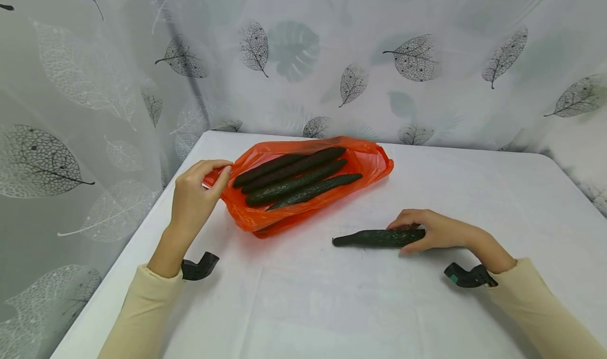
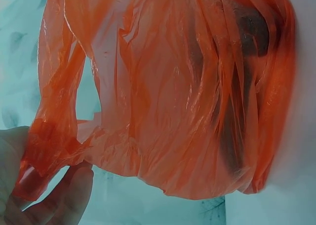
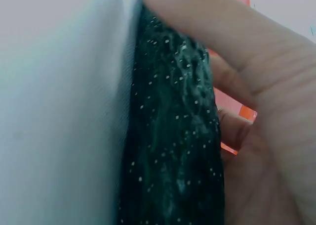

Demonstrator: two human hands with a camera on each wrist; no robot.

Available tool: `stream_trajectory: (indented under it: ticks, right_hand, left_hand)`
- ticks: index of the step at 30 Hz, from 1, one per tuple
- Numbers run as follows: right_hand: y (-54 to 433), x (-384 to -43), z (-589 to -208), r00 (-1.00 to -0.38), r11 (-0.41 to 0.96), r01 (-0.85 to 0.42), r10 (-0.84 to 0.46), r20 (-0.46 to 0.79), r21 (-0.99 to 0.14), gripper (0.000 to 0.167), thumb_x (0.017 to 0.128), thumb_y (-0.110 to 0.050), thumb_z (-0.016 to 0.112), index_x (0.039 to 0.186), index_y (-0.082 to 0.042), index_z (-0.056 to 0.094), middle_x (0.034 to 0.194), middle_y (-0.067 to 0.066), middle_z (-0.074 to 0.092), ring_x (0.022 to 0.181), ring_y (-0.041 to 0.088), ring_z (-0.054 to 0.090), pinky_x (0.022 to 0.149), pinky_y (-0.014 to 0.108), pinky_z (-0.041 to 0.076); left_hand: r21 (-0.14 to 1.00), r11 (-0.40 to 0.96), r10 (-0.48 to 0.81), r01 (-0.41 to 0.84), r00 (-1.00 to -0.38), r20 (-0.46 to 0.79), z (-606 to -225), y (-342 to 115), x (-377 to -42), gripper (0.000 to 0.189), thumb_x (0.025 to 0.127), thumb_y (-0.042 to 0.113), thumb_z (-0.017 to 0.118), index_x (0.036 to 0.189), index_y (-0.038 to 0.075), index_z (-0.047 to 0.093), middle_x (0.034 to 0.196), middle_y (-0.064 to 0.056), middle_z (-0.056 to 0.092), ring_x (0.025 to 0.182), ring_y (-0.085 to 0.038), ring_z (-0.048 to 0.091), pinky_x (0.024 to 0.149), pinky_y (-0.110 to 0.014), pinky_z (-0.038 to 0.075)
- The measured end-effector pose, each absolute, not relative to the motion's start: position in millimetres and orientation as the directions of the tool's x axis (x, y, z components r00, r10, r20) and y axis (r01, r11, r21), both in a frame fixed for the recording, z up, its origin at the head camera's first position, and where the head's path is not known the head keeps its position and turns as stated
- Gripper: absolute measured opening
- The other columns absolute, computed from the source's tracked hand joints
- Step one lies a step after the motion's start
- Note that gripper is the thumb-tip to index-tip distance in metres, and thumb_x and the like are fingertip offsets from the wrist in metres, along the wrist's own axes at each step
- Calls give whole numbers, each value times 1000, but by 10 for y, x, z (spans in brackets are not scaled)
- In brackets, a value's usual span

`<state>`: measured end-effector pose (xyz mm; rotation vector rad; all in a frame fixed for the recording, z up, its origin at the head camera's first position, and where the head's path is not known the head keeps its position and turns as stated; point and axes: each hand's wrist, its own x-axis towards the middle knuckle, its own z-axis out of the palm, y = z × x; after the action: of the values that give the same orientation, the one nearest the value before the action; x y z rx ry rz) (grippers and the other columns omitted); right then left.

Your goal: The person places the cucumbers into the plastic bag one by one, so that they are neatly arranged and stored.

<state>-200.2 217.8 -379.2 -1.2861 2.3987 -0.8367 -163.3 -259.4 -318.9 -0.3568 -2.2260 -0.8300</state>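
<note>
An orange-red plastic bag [image 1: 303, 211] lies with its mouth spread, and several dark green cucumbers [image 1: 303, 182] rest side by side in it. My left hand [image 1: 196, 193] pinches the bag's left end. In the left wrist view, the thumb and fingers [image 2: 79, 185] hold a bunched handle [image 2: 54, 141] of the bag. To the right of the bag, a single cucumber [image 1: 374, 238] lies on the table. My right hand [image 1: 438, 230] grips that cucumber across its right part, hiding some of it. The right wrist view shows its bumpy skin [image 3: 173, 136] close up, with the thumb along one side.
A white cloth covers the table [image 1: 332, 306]. Behind it and on the left hangs a pale curtain [image 1: 294, 100] with a leaf print. Each wrist wears a black camera mount [image 1: 200, 267].
</note>
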Motion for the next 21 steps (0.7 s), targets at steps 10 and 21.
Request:
stream_trajectory:
  ticks: [10, 21]
  right_hand:
    - [2218, -1962, -3768, -626, 540, -597, -776, -76, -593, 43, 80, -39, 80, 113, -17, 62, 95, -11, 55, 87, 5, 49, 76, 25, 46]
    - [2232, -1951, -3792, -612, 518, -694, -790, 32, -501, 37, 81, -38, 80, 111, -20, 69, 100, -16, 59, 86, 0, 53, 74, 25, 50]
  left_hand:
    - [460, 751, 12, 474, -706, 708, -3183, -2577, -1636, 13, 90, 9, 69, 100, 0, 73, 94, -12, 72, 81, -24, 66, 67, 0, 38]
    - [467, 753, 9, 463, -718, 696, -3202, -2570, -1635, 13, 90, 10, 69, 99, 2, 74, 94, -11, 72, 80, -23, 65, 66, 0, 38]
